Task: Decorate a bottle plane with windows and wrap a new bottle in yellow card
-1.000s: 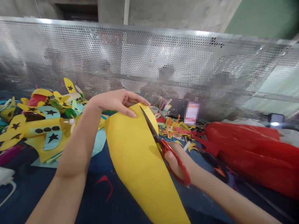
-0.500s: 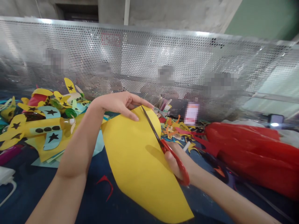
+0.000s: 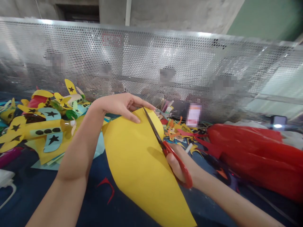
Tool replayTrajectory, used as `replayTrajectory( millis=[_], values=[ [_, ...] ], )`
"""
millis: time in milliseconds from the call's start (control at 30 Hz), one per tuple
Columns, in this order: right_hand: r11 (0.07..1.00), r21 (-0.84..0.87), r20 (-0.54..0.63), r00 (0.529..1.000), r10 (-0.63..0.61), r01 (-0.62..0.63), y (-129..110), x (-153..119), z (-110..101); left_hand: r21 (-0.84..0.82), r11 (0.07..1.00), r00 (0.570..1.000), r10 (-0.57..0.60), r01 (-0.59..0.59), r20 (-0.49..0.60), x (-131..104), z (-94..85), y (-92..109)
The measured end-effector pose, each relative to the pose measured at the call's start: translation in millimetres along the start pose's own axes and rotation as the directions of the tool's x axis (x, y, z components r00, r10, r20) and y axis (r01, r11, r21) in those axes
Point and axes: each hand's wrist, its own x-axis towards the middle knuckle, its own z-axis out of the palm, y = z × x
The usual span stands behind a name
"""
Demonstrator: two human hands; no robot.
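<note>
A large yellow sheet [image 3: 134, 157] is held up at the centre, above a dark blue tabletop. My left hand [image 3: 125, 105] grips its top edge, with the thumb on the near face and the fingers reaching behind. My right hand [image 3: 177, 159] is closed round the red handles of a pair of scissors [image 3: 174, 157]. The dark blades lie over the upper right part of the sheet, with their tips near the top edge below my left fingers. Part of the right hand is hidden by the handles.
Paper-decorated bottles [image 3: 42, 130] lie at the left, near a white plug [image 3: 6, 178]. Paper scraps [image 3: 176, 129] and a lit phone [image 3: 193, 115] are behind the sheet. A red plastic bag [image 3: 255, 154] fills the right side, before a perforated metal screen [image 3: 142, 56].
The lower part of the yellow sheet has shifted slightly down and left. Both hands and the scissors are almost where they were.
</note>
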Motion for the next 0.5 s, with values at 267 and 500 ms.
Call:
replayTrajectory(
  millis=[267, 500],
  values=[
    [0.999, 0.026, 0.021, 1.0, 0.018, -0.018, 0.8, -0.4, 0.3, 0.008, 1.0, 1.0, -0.018, 0.018, 0.004, 0.2, -0.1, -0.3],
    [0.993, 0.033, 0.003, 0.994, 0.113, -0.113, 0.3, 0.2, 1.8, -0.008, 1.0, 1.0, -0.014, 0.014, 0.016, 1.5, -0.4, -2.1]
  ],
)
